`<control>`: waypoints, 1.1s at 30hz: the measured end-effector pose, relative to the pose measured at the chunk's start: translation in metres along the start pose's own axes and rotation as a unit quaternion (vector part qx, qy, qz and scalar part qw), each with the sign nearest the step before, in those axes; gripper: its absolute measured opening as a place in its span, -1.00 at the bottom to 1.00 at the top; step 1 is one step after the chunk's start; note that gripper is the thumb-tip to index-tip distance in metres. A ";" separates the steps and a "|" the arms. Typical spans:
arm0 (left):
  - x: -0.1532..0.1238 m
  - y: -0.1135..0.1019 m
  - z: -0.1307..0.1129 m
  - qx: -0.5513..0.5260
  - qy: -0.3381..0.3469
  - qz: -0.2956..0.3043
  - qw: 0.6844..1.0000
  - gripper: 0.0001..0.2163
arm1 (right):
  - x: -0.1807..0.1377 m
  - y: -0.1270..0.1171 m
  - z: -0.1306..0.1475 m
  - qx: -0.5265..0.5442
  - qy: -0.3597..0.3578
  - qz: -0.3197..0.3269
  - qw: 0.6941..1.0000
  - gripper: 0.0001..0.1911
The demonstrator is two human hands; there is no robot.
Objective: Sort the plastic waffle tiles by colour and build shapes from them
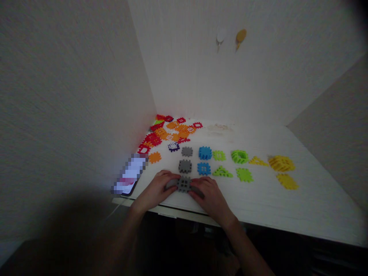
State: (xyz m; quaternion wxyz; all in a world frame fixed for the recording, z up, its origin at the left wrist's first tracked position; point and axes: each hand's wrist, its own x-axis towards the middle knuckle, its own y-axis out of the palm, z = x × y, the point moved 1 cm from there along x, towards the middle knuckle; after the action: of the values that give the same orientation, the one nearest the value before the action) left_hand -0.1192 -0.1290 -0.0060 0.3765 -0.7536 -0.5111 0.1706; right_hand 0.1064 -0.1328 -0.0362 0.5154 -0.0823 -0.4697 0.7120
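Note:
Near the table's front edge lies a grey window tile point(184, 184), a toothed square building piece with a small grid of openings. My left hand point(156, 188) grips its left side between thumb and fingers. On its right side, my right hand point(208, 193) pinches it the same way. Just behind it is a solid grey tile stack point(185, 166), and farther back another grey tile point(187, 151). To the right sit a blue window tile point(204, 168) and a blue tile stack point(205, 153). A green triangle piece point(222, 172) lies beyond my right hand.
Red and orange tiles point(182, 130) are heaped at the back left. A lit phone point(130, 174) lies by the left wall, with a cable below. Green tiles point(244, 174) and a yellow tile stack point(281, 163) stand rightward. Two hooks point(240, 36) hang on the back wall.

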 end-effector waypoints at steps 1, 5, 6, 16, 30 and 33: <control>0.000 0.000 0.001 0.001 -0.007 -0.003 1.000 -0.68 | 0.000 0.001 -0.001 -0.001 0.001 0.002 1.000 -0.77; 0.000 0.001 0.001 -0.008 -0.021 -0.014 1.000 -0.70 | 0.001 0.004 -0.003 -0.005 0.001 0.004 1.000 -0.77; 0.000 0.000 0.001 -0.011 -0.021 -0.018 1.000 -0.70 | 0.001 0.004 -0.004 -0.004 0.001 0.004 1.000 -0.77; -0.001 -0.001 -0.002 -0.012 -0.021 -0.014 1.000 -0.71 | 0.001 0.000 0.001 -0.023 0.010 0.012 1.000 -0.73; -0.001 0.000 0.001 -0.008 -0.017 -0.020 1.000 -0.70 | -0.001 0.001 -0.001 -0.014 0.011 0.015 1.000 -0.71; -0.001 0.000 0.001 -0.006 -0.014 -0.019 1.000 -0.69 | -0.001 0.000 -0.001 -0.015 0.012 0.013 1.000 -0.69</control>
State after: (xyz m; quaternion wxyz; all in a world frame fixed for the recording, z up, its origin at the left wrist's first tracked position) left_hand -0.1198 -0.1297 -0.0070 0.3680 -0.7438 -0.5311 0.1709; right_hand 0.1068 -0.1330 -0.0372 0.5104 -0.1049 -0.4725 0.7108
